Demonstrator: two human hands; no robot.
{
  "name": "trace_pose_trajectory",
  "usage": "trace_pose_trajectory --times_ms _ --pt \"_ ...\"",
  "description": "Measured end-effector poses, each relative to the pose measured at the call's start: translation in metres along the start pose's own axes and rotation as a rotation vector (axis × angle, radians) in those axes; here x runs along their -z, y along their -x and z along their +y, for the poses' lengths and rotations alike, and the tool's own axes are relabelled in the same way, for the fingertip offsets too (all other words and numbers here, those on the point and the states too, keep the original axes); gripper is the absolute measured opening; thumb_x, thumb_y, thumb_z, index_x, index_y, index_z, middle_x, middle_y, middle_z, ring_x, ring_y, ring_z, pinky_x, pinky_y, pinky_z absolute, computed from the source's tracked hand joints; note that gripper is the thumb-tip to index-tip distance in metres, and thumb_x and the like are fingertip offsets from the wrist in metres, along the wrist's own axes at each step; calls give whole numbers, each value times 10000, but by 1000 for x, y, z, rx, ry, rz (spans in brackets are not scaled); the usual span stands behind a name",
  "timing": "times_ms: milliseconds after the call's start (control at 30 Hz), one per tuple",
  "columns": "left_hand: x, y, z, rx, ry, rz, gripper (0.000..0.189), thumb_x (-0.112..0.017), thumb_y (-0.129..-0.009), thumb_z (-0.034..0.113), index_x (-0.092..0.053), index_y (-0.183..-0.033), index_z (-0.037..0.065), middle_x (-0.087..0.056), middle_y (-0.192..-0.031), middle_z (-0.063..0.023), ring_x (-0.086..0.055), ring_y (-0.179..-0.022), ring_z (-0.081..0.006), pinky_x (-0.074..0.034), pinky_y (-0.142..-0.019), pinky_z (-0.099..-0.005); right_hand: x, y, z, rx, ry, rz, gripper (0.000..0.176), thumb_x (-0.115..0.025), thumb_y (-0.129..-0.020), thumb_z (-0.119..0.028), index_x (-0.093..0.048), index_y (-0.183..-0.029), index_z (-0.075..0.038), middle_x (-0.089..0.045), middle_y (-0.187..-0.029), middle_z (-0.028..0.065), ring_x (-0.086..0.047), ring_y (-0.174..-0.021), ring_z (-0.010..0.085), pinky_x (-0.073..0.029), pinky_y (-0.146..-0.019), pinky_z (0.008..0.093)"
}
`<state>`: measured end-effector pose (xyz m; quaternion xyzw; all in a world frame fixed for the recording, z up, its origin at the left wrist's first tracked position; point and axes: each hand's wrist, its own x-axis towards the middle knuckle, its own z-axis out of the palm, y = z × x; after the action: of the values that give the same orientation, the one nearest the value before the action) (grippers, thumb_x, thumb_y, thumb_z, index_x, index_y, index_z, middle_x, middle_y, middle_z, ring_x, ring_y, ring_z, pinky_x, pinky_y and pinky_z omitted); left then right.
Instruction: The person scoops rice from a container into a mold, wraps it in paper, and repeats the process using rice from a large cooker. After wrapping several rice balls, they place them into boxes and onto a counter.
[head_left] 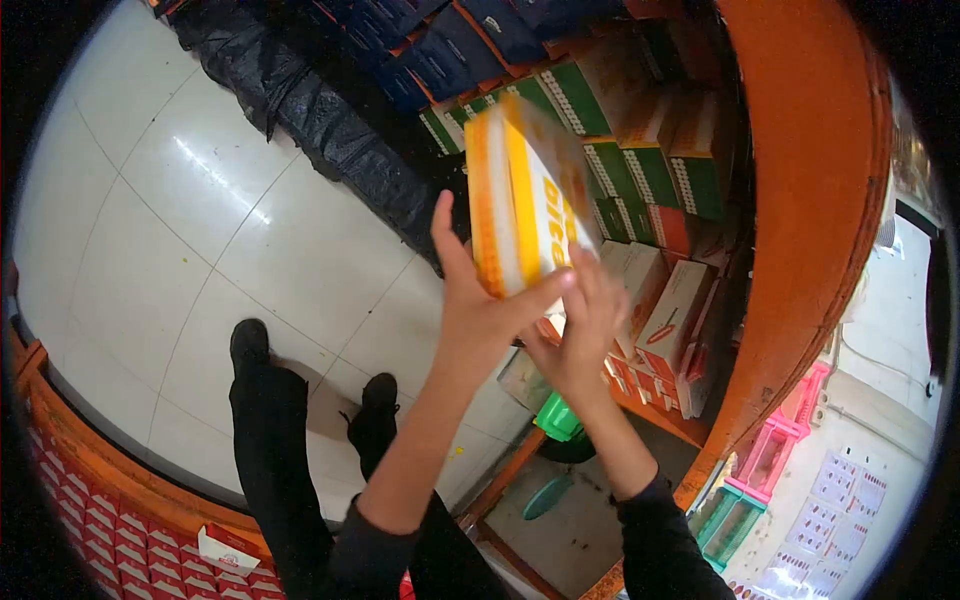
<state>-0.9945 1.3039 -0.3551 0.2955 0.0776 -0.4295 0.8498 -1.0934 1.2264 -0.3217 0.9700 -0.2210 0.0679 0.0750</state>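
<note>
A yellow, white and orange box (530,200), somewhat blurred, is held up between my two hands in front of the shelves. My left hand (490,300) grips its lower left side, with one finger pointing up along the edge and the thumb across the bottom. Blurred by motion, my right hand (580,325) touches the lower right part of the box. Behind the box are green and white boxes (610,170) stacked on the shelf. White boxes (675,310) lie to the right of my right hand.
An orange shelf edge (810,200) curves down the right. Black plastic-wrapped goods (310,120) line the tiled floor (230,230). Red boxes (130,540) fill the lower left. A green container (558,418) is below my right hand; pink and green racks (765,460) stand at right.
</note>
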Motion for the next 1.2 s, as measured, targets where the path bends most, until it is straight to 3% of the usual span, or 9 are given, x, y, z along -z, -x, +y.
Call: trace_pose_trajectory --times_ms 167,233,467,533,767,867,1000,1067,1200 --pt "19 28 11 107 -37 235 618 -590 -743 79 -250 -1258 62 -438 -1149 -130 -479 -1045 -184 -403 -874 -309 12 22 60 99 -410 -6 636 -722 -608 -151 -442 -1159 0 -512 -1115 188 -506 -984 330 -395 -801 337" --pt "39 69 19 123 124 342 552 -511 -789 232 -277 -1260 64 -423 -1196 -100 -421 -1132 -211 -338 -948 -339 -16 -13 89 -495 -250 461 570 -703 -635 -161 -461 -1123 7 -518 -1073 186 -486 -1006 325 -395 -779 332" --pt "120 244 117 -105 -279 531 600 -398 -789 394 -362 -1245 6 -442 -1237 -119 -422 -1138 -251 -302 -977 -391 38 54 80 -650 -483 419 633 -716 -623 -217 -439 -1148 4 -462 -1126 212 -426 -1068 341 -354 -836 389" --pt "98 261 175 -187 -122 323 753 -419 -738 446 -196 -1340 51 -254 -1366 -138 -278 -1235 -285 -257 -1005 -410 36 71 53 -707 -551 386 655 -720 -619 -236 -432 -1157 3 -444 -1144 221 -406 -1089 346 -340 -856 407" --pt "-111 105 287 -109 -533 40 717 -504 -721 368 -274 -1291 -1 -380 -1275 -149 -388 -1166 -263 -318 -963 -381 42 -8 -17 -839 -506 162 732 -735 -606 -301 -406 -1186 0 -379 -1207 251 -335 -1163 364 -292 -923 473" --pt "-184 85 268 -8 -606 -227 782 -570 -705 316 -206 -1318 -6 -329 -1301 -145 -358 -1184 -234 -283 -979 -354 101 74 -59 -934 -540 -77 858 -755 -527 -462 -428 -1192 -29 -296 -1238 298 -255 -1160 465 -247 -931 537" --pt "-270 87 192 285 -679 -504 651 -489 -819 178 -139 -1336 -6 -333 -1278 -135 -355 -1173 -220 -286 -975 -310 255 188 -115 -734 -707 -80 920 -755 -572 -450 -316 -1255 -17 -389 -1197 175 -358 -1102 334 -297 -921 441" --pt "-312 93 125 423 -693 -496 627 -487 -855 217 -147 -1316 -38 -340 -1260 -154 -371 -1152 -221 -298 -961 -286 325 168 -123 -1126 -984 264 638 -635 -732 -385 -400 -1221 -49 -424 -1224 166 -410 -1118 337 -356 -924 484" --pt "-326 79 -36 311 -780 -560 688 -529 -851 267 -135 -1292 -84 -321 -1255 -201 -350 -1162 -248 -298 -960 -361 348 220 -84 -1451 -919 1175 940 -723 -616 -360 -199 -1312 -8 -298 -1293 143 -347 -1169 257 -291 -957 386"
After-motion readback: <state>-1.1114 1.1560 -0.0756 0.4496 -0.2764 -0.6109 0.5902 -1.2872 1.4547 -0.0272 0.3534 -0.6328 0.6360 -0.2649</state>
